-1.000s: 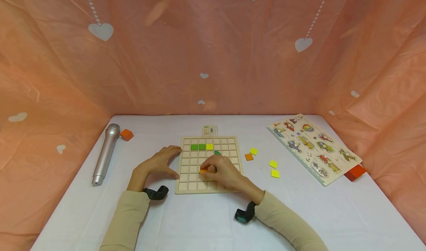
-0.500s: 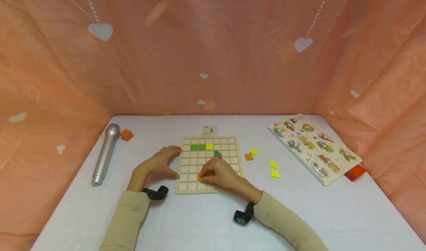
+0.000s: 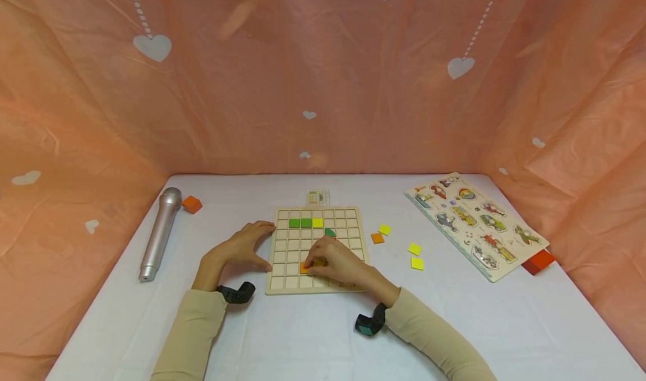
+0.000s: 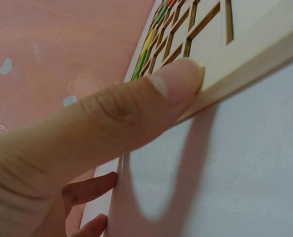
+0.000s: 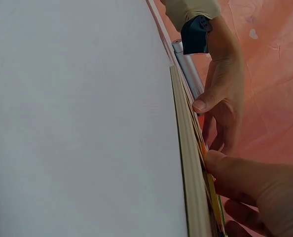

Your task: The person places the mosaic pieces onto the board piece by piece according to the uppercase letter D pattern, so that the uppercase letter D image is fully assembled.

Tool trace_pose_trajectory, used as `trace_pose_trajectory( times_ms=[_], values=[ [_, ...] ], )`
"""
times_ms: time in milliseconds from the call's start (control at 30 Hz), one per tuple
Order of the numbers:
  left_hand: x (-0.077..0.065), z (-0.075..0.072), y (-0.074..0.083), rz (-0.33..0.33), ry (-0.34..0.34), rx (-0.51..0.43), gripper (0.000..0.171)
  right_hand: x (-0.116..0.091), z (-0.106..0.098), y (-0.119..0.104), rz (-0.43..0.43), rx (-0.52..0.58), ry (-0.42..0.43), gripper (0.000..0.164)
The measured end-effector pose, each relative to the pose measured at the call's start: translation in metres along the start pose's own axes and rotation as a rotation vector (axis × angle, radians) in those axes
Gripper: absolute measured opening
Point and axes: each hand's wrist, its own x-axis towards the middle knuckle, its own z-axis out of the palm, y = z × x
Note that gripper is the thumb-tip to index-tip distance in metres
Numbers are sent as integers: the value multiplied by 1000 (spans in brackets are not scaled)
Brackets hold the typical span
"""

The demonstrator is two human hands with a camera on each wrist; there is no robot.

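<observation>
A light wooden grid board (image 3: 278,291) lies flat at the middle of the table. My left hand (image 3: 241,249) rests along its left side, thumb (image 4: 178,81) on the frame's edge and fingers spread farther up. Over the lower middle cells is my right hand (image 3: 339,263), thumb and fingertips at an orange square tile (image 3: 303,268) in a low row. A darker yellow patch shows under the palm. Higher on the grid sit two green tiles (image 3: 300,223), a yellow tile (image 3: 318,223) and a green rounded piece (image 3: 330,232). The right hand hides several cells.
Right of the board lie loose yellow tiles (image 3: 416,264) and one orange tile (image 3: 377,238). A small pattern card (image 3: 318,197) is behind the board. A picture puzzle (image 3: 474,224) leans on a red block (image 3: 538,262). At left are a silver microphone (image 3: 160,235) and an orange block (image 3: 192,204).
The right hand has lowered the orange tile slightly toward the front into a low row, and over the last half second it barely moves. The left hand stays put.
</observation>
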Motion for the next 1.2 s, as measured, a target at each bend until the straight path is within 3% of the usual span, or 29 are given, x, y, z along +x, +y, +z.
trace_pose_trajectory(
  times_ms=[133, 267, 467, 667, 933, 1200],
  values=[
    [0, 0, 1, -8, 0, -4, 95, 0, -1, 0, 10, -14, -11, 13],
    [0, 0, 2, -4, -2, -3, 95, -1, -8, 2, 26, -2, -27, 26],
    [0, -1, 3, 0, 1, 5, 94, -8, -30, 11, 54, 87, 47, 38],
    [-1, -1, 3, -2, 2, 14, 95, -29, -55, 25, 52, 125, 130, 36],
    [0, -1, 3, -5, -5, 14, 95, -63, -81, 47, 106, 39, 228, 31],
    [0, 0, 4, -17, -1, 2, 94, -81, -87, 58, 190, 32, 209, 30]
  ],
)
